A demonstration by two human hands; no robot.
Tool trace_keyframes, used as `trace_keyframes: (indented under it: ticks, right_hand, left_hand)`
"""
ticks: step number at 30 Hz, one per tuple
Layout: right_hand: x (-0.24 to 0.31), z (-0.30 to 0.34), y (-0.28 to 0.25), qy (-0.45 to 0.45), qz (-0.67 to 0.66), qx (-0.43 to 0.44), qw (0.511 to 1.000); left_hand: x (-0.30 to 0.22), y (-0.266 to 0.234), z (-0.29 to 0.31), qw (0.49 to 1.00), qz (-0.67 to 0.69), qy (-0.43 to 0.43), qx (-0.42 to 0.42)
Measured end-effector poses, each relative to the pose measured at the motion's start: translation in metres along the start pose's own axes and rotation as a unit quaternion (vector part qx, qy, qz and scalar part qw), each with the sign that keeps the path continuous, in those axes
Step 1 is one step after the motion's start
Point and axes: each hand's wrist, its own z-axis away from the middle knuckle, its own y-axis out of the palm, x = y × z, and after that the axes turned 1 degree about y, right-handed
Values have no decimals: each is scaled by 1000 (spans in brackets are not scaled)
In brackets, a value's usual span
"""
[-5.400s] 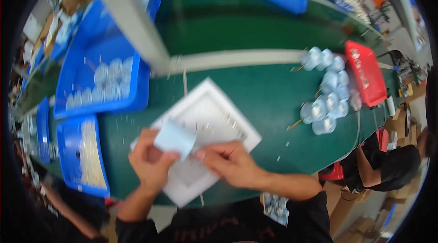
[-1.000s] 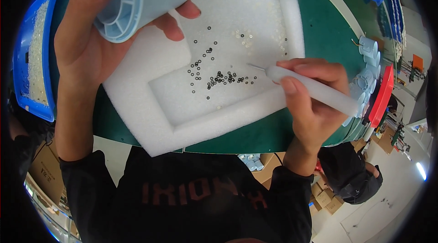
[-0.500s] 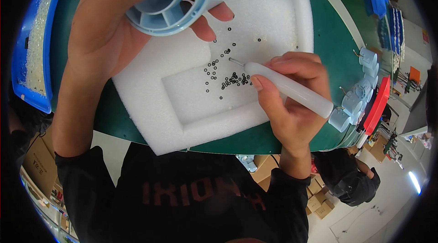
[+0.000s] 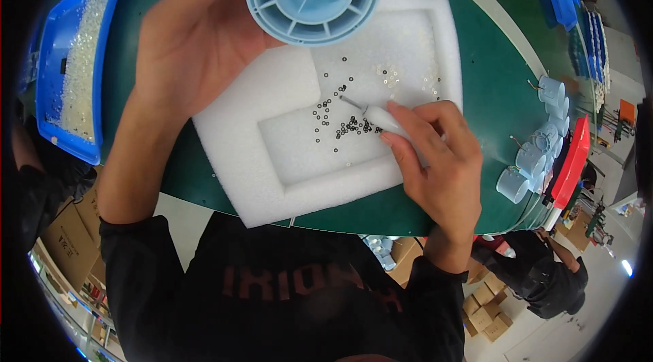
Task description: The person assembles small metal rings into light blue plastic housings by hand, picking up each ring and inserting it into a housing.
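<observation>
My left hand [image 4: 197, 45] is closed round a light blue round plastic housing [image 4: 306, 7], lifted over the far edge of the foam. The housing's ribbed face with a centre hole shows, and a brown strip sticks out of it. My right hand [image 4: 442, 165] grips a white-handled pick [image 4: 382, 120] with a thin metal tip. That tip points left, low over small black rings [image 4: 352, 126] scattered in the recess of a white foam tray [image 4: 248, 188]. A few clear rings [image 4: 391, 79] lie farther back in the recess.
A blue bin [image 4: 103, 76] of small clear pieces stands at the left. Along the table's right edge sit several light blue cups [image 4: 511, 184] with wires, beside a red tray [image 4: 571, 165]. Another person [image 4: 537, 273] in dark clothes is behind at the right.
My left hand has moved right, and the housing has turned so its ribbed face shows fully. The right hand has swung the pick's handle back, its tip still over the rings.
</observation>
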Motion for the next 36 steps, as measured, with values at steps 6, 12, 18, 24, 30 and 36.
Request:
trace_keyframes:
  ticks: [6,12,18,24,30,36]
  right_hand:
    - [3,0,-7,-2,-143,-78,987]
    - [9,2,-4,-43,-146,-151,977]
    - [13,4,0,9,-164,-130,978]
    - [16,4,2,16,-128,-136,982]
    - [30,5,8,-50,-8,-216,975]
    - [25,0,-10,268,-554,-11,788]
  left_hand:
    - [-3,16,3,983,-157,-6,-91]
    - [11,44,11,984,-91,-23,-149]
    - [15,44,14,970,-197,-6,-140]
    - [21,49,15,952,-270,60,-131]
    - [21,55,21,923,-359,113,-81]
    - [21,46,22,901,-407,147,-13]
